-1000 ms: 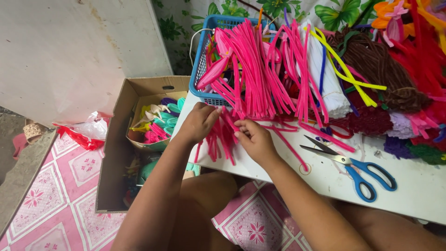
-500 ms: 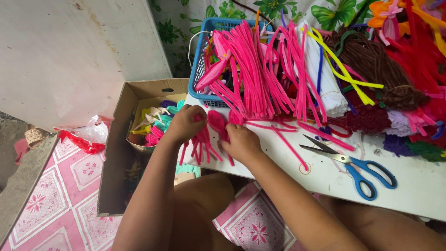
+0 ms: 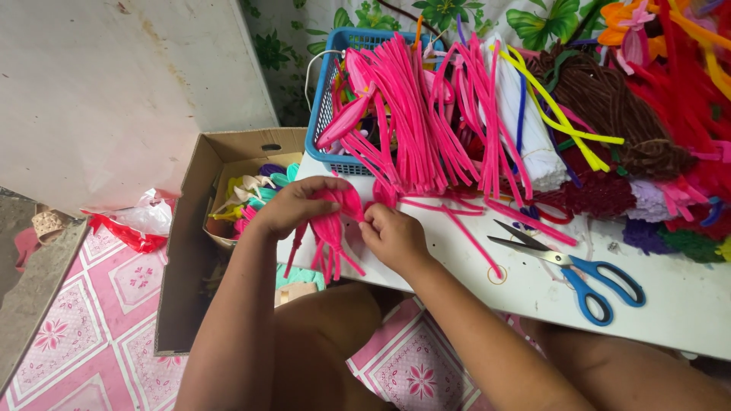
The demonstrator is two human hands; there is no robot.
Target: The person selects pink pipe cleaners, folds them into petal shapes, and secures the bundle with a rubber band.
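Closest to the camera, two bare forearms reach up from the person's lap over a pink and white patterned floor [image 3: 114,304]. The left hand [image 3: 293,205] curls around the top of a small bunch of pink pipe cleaners [image 3: 329,236], fingers closed on it, while the right hand [image 3: 392,237] sits just beside it, fingertips pinched in at the bunch's upper end; whether that hand truly grips a strand or only presses on it is hard to tell from this angle. The bunch hangs over the near edge of the white table [image 3: 670,304], its loose ends splaying downward past the rim, fuzzy and bright pink, gathered tight at the top. To the left of the hands an open cardboard box [image 3: 186,251] stands on the floor, holding pale green, yellow and purple pieces. To the right, blue-handled scissors [image 3: 579,270] lie flat on the table, blades slightly parted, well apart from the hands. Further back, a thick heap of long pink pipe cleaners [image 3: 426,114] drapes out of a blue plastic basket [image 3: 324,106] and down onto the table, crowding the space just above the hands. Beyond it, white, yellow, brown, red and purple stems [image 3: 609,99] pile against a leafy printed backdrop.
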